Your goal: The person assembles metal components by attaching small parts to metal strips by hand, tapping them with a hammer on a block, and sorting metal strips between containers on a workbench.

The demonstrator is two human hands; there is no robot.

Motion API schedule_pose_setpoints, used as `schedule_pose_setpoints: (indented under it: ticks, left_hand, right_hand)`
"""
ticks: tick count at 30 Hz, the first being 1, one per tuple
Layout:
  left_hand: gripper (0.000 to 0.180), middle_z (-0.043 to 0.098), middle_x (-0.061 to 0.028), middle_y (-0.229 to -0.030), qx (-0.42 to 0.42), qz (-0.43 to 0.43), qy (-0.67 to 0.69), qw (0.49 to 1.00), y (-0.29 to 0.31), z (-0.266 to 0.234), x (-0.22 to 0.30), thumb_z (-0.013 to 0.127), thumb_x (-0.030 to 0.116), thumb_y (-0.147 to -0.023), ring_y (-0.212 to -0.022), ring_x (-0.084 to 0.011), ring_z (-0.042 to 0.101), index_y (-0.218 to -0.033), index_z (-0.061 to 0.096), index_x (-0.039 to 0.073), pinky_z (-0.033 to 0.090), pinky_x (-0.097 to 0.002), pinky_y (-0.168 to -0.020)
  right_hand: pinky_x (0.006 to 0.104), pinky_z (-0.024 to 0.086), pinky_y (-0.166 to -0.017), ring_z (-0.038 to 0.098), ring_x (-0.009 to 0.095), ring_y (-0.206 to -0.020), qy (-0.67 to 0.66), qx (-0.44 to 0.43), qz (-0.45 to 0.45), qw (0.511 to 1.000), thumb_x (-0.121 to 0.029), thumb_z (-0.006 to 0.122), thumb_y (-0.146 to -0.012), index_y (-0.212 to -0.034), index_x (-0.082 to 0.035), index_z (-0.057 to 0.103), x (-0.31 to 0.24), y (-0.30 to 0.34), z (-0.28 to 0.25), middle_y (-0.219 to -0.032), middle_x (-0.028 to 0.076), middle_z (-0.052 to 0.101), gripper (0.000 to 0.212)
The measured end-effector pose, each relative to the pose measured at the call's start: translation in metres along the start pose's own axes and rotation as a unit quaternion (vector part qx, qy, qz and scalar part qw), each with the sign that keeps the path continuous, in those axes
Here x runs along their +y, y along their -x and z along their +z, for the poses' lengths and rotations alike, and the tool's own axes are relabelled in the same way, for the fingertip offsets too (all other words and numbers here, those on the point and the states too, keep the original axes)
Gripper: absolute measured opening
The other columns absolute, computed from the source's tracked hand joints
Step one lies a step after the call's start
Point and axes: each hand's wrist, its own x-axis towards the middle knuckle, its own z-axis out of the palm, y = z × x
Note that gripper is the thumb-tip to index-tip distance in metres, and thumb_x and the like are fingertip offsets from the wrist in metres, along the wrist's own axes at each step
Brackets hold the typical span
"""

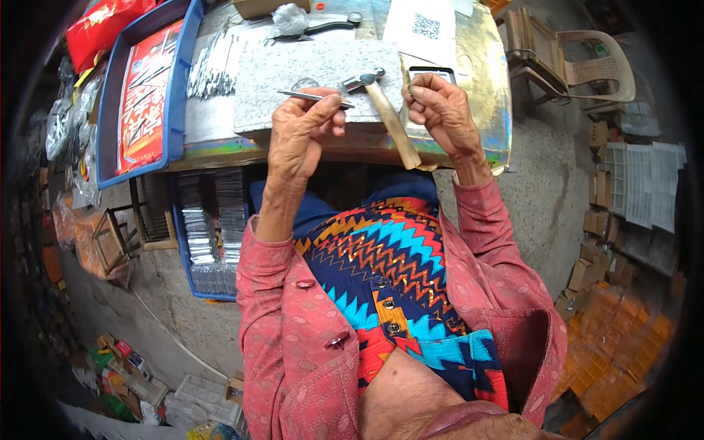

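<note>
My left hand (pixel 299 139) is closed in a pinch on a slim metal strip (pixel 297 94), held above the near edge of a speckled stone slab (pixel 268 70). Thumb and fingers of my right hand (pixel 445 114) are pressed together around a thin tan stick-like piece (pixel 405 72) that points away from me; its kind is unclear. Between both hands lies a hammer (pixel 391 121), its metal head on the slab and its wooden handle slanting toward the table's near edge. A loop of thin wire or clear material (pixel 304 84) rests behind the metal strip.
Left of the slab, metal strips (pixel 213 70) are heaped beside a blue tray (pixel 174 110) with a red printed sheet. Behind lie a black-handled tool (pixel 330 28) and a white sheet (pixel 400 29). A dark-framed rectangle (pixel 440 71) sits behind my right hand. A blue crate (pixel 192 271) stands below.
</note>
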Motion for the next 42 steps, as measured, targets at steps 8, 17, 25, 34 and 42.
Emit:
schedule_pose_setpoints:
  ticks: [8,17,25,34,42]
  left_hand:
    - [0.012,0.059,-0.0053,-0.077,-0.022,-0.047,0.167,0.985,0.003,0.014,-0.008,0.061,0.009,-0.082,-0.062,-0.0125,0.056,-0.089,0.058,0.0,0.047,-0.0225,-0.052]
    - [0.014,0.057,-0.0043,-0.083,-0.025,-0.077,0.236,0.968,0.009,0.016,-0.01,0.058,0.008,-0.083,-0.066,-0.0127,0.052,-0.094,0.055,0.0,0.043,-0.0223,-0.054]
    - [0.01,0.057,-0.0036,-0.077,-0.023,-0.059,0.234,0.97,0.009,0.014,-0.017,0.059,0.008,-0.082,-0.064,-0.0125,0.052,-0.089,0.057,0.001,0.043,-0.0225,-0.053]
    - [0.01,0.056,-0.0065,-0.071,0.034,0.021,0.204,0.978,0.008,0.015,-0.028,0.063,0.005,-0.079,-0.059,-0.0142,0.056,-0.085,0.057,-0.001,0.047,-0.0239,-0.05]
    - [0.009,0.058,-0.0067,-0.07,0.087,0.185,0.005,0.979,0.012,0.014,-0.026,0.062,0.004,-0.08,-0.057,-0.0131,0.055,-0.085,0.057,-0.002,0.045,-0.0226,-0.051]
  right_hand:
    - [0.0179,0.041,-0.047,0.048,0.006,-0.053,0.098,0.022,-0.096,0.99,-0.011,0.056,-0.086,-0.088,0.003,0.052,0.021,0.012,0.066,-0.072,0.006,0.056,0.015]
    - [0.0167,0.038,-0.046,0.046,0.004,-0.053,0.106,0.042,-0.13,0.985,-0.011,0.055,-0.087,-0.089,0.002,0.051,0.03,0.014,0.072,-0.071,0.003,0.054,0.014]
    - [0.0212,0.039,-0.046,0.048,0.007,-0.052,0.163,0.072,-0.16,0.971,-0.008,0.056,-0.085,-0.086,0.0,0.051,0.035,0.016,0.077,-0.069,0.003,0.053,0.01]
    - [0.0301,0.041,-0.05,0.051,0.019,-0.055,0.392,0.15,-0.316,0.851,-0.002,0.054,-0.082,-0.082,0.0,0.049,0.054,0.009,0.077,-0.068,0.01,0.052,0.006]
    - [0.0194,0.034,-0.044,0.043,0.006,-0.05,0.186,0.131,-0.151,0.962,-0.006,0.053,-0.086,-0.081,-0.001,0.048,0.064,0.005,0.082,-0.066,0.002,0.051,0.008]
